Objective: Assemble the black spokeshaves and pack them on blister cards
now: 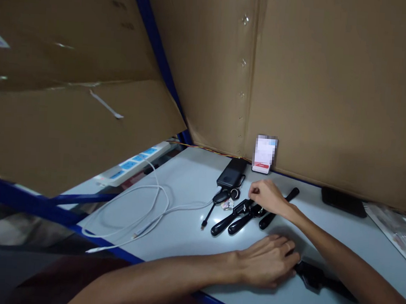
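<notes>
My left hand (270,263) is low over the table's front, knuckles up and fingers curled down. Its fingertips meet the near end of a long black object (314,278), which runs right beneath my right forearm. My right hand (267,196) is closed in a pinch just above a row of black-handled tools; whatever is between its fingers is too small to tell. One black-handled tool (224,225) lies at left, a second black-handled tool (241,225) beside it, and a third black handle (267,220) reaches under my right wrist. My hand hides part of them.
A phone (261,167) leans upright against the cardboard wall (332,87). Before it lie a black power bank (231,173) and a short black cable (208,219). A white cable (164,212) loops left near a power strip (132,163). A dark flat object (343,202) lies back right.
</notes>
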Motion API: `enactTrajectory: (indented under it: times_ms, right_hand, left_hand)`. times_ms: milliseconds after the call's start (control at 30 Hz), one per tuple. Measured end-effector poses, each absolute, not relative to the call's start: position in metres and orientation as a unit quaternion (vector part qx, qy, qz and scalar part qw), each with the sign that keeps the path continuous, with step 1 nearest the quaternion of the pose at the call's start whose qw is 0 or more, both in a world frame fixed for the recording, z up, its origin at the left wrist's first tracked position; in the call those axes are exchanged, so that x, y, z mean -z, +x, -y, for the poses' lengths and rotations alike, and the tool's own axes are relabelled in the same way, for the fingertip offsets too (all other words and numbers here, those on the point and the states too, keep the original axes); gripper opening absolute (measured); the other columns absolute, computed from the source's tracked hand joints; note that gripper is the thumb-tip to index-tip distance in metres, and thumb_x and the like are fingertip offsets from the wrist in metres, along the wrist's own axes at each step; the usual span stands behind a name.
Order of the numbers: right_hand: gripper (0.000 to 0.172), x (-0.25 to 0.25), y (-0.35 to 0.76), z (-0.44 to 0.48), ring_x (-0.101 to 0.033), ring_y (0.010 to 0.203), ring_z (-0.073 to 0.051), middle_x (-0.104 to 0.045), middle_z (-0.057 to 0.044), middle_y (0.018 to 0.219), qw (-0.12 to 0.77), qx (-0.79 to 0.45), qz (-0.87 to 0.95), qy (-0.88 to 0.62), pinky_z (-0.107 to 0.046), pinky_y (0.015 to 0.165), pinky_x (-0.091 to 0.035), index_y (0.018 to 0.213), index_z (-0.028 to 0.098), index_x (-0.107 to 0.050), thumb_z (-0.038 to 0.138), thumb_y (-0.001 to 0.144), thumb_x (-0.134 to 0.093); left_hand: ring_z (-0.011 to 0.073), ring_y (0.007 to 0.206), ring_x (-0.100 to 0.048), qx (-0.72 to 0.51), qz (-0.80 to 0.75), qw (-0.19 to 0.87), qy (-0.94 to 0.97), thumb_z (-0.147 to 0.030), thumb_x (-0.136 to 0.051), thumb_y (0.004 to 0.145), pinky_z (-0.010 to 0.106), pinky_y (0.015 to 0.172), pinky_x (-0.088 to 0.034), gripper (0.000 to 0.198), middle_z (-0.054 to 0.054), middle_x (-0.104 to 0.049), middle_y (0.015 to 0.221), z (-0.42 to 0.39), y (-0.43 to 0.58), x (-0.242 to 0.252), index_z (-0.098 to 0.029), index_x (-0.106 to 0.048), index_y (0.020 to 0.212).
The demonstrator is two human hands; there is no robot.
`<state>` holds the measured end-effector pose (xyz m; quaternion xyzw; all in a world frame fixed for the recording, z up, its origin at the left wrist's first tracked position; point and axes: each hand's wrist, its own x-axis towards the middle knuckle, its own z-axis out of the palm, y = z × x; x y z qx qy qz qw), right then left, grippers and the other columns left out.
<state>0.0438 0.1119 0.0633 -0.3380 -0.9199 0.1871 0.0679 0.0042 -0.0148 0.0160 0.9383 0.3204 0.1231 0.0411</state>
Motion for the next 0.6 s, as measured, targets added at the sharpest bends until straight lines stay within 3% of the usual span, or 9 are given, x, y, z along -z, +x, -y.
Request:
enactTrajectory:
  times_ms: [100,233,467,600]
  right_hand:
    - [0.020,-0.068,0.034,-0.092,-0.068,0.088,-0.019,-0.076,-0.007,0.096,0.061,-0.163,0.940,-0.292,-0.025,0.070,-0.043,0.093,0.019,-0.074,0.012,0.085,-0.057]
    - [0.022,-0.069,0.011,-0.073,-0.067,0.100,-0.027,-0.073,-0.015,0.106,0.038,-0.128,0.963,-0.234,-0.031,0.073,-0.046,0.103,0.015,-0.071,0.015,0.087,-0.056]
    - [0.022,-0.060,-0.010,-0.070,-0.070,0.087,-0.028,-0.073,-0.019,0.094,-0.004,-0.129,0.972,-0.198,-0.031,0.064,-0.046,0.095,0.008,-0.071,0.004,0.080,-0.055]
    - [0.021,-0.064,0.003,-0.073,-0.069,0.088,-0.022,-0.074,-0.011,0.095,0.020,-0.172,0.963,-0.208,-0.028,0.069,-0.046,0.099,0.013,-0.070,0.010,0.085,-0.055]
  left_hand:
    - [0.0212,0.083,-0.063,-0.113,-0.324,0.057,0.938,-0.035,-0.050,0.097,0.032,0.071,-0.049,0.021,0.008,-0.066,0.097,0.015,0.004,-0.016,-0.016,-0.059,0.100]
    - [0.0258,0.099,-0.064,-0.113,-0.334,0.074,0.933,-0.033,-0.051,0.097,0.035,0.083,-0.051,0.025,0.012,-0.066,0.110,0.016,0.003,-0.015,-0.015,-0.060,0.111]
    - [0.0298,0.109,-0.062,-0.102,-0.343,0.095,0.929,-0.033,-0.055,0.095,0.042,0.091,-0.052,0.031,0.014,-0.062,0.123,0.018,0.001,-0.007,-0.017,-0.058,0.121]
    - [0.0290,0.110,-0.060,-0.121,-0.334,0.102,0.929,-0.030,-0.053,0.097,0.043,0.092,-0.051,0.028,0.013,-0.061,0.121,0.018,0.000,-0.005,-0.017,-0.056,0.120]
